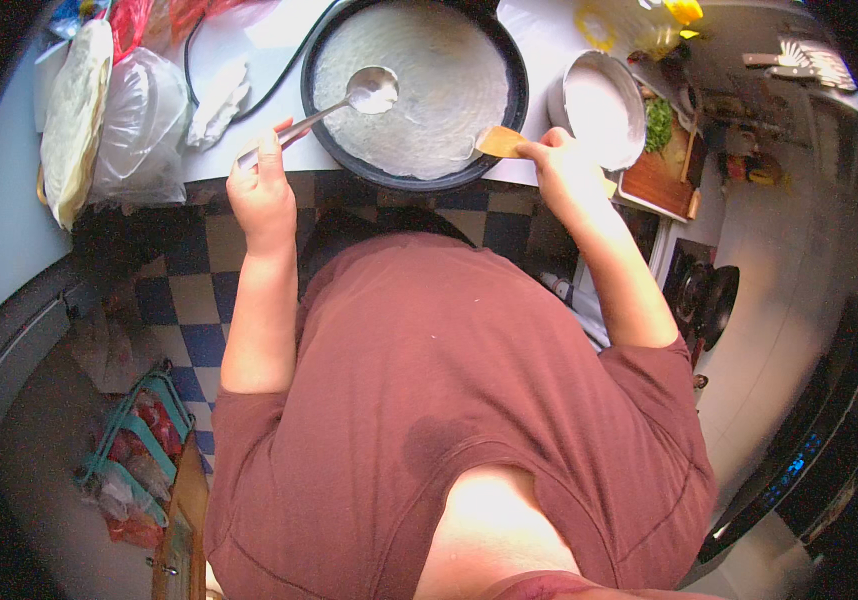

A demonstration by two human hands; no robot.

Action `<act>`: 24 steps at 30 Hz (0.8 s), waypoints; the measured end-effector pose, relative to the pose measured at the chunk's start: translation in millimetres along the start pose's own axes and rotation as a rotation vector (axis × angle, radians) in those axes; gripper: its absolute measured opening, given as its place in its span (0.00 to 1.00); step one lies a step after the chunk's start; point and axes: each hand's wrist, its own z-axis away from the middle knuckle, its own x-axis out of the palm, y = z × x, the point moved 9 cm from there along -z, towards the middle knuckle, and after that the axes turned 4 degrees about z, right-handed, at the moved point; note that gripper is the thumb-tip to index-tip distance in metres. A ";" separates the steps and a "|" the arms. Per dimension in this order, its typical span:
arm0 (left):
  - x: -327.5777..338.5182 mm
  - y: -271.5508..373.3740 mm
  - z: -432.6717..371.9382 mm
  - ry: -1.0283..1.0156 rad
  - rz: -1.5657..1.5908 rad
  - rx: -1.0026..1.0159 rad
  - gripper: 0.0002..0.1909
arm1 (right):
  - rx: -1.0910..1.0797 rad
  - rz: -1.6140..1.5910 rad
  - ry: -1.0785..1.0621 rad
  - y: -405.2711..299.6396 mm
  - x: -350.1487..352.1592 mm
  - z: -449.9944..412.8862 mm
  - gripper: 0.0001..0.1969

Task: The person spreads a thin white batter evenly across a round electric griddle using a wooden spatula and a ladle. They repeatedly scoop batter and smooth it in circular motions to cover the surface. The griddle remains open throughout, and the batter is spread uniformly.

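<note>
A round black electric griddle [520, 82] carries a thin, pale layer of batter [429, 67] spread almost to its rim. My left hand [264, 176] grips the handle of a metal ladle [373, 90], whose bowl is over the batter left of the middle. Between the fingers of my right hand [568, 169] is a wooden spatula [500, 142], its tip at the batter's lower right edge. Just right of the griddle stands a metal pot [560, 101] with white batter inside.
Flatbreads [78, 124] lie stacked at the far left beside a clear plastic bag [142, 127]. A crumpled white wrapper [220, 105] lies near a black cable [187, 67]. Chopped greens [658, 124] rest on a wooden board [650, 184] at the right.
</note>
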 end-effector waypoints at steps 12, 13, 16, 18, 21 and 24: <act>-3.0 3.1 -8.7 -0.034 0.013 -0.012 0.17 | 0.163 -0.167 -0.012 -2.5 30.2 10.4 0.10; -3.3 2.6 -9.4 -0.036 0.026 -0.009 0.17 | 0.176 -0.177 0.014 -2.4 27.9 4.8 0.10; -4.8 3.1 -12.6 -0.042 0.037 0.005 0.17 | 0.182 -0.179 0.029 -10.8 29.0 -1.0 0.10; -4.5 7.5 -13.8 -0.046 0.012 0.021 0.17 | 0.202 -0.170 -0.026 -23.7 32.8 0.3 0.10; -6.9 5.8 -19.6 -0.077 0.011 -0.010 0.16 | 0.227 -0.209 -0.074 -45.4 34.8 11.9 0.09; -6.9 2.5 -25.9 -0.109 0.002 -0.036 0.16 | 0.283 -0.240 -0.177 -63.3 37.5 20.5 0.14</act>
